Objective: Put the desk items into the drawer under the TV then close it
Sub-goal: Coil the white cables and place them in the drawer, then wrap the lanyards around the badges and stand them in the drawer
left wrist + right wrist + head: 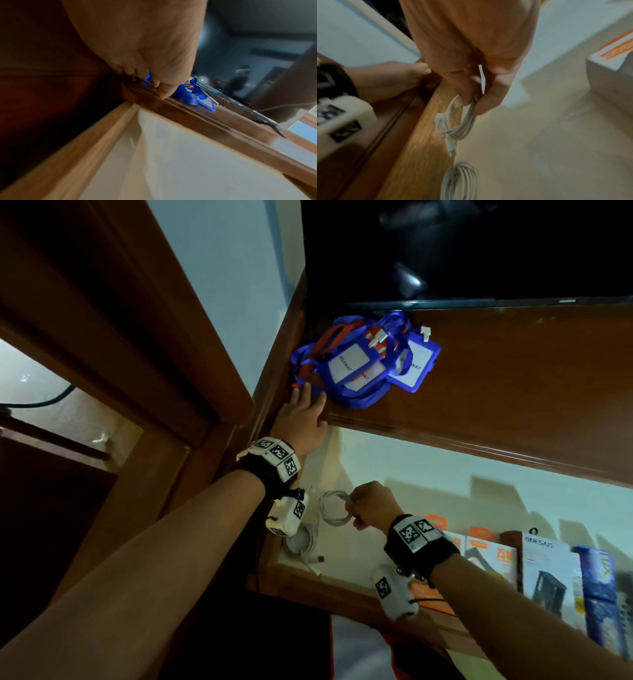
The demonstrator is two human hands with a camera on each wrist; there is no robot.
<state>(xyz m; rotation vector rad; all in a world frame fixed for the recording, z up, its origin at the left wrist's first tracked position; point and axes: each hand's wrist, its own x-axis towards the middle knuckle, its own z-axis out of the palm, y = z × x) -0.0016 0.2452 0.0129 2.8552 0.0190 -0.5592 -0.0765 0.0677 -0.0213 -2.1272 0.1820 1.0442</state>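
A pile of blue and orange lanyards with badge holders lies on the wooden desk top under the TV. My left hand rests on the desk's front edge, fingers stretched out and touching the lanyard straps. Below it the drawer stands pulled out. Over the drawer's left end my right hand pinches a coiled white cable, which hangs from the fingers. A second coiled white cable lies on the drawer floor beneath it.
Several product boxes stand upright in the right part of the drawer. A brown wooden cabinet side rises close on the left, by my left arm. The drawer floor between cables and boxes is bare.
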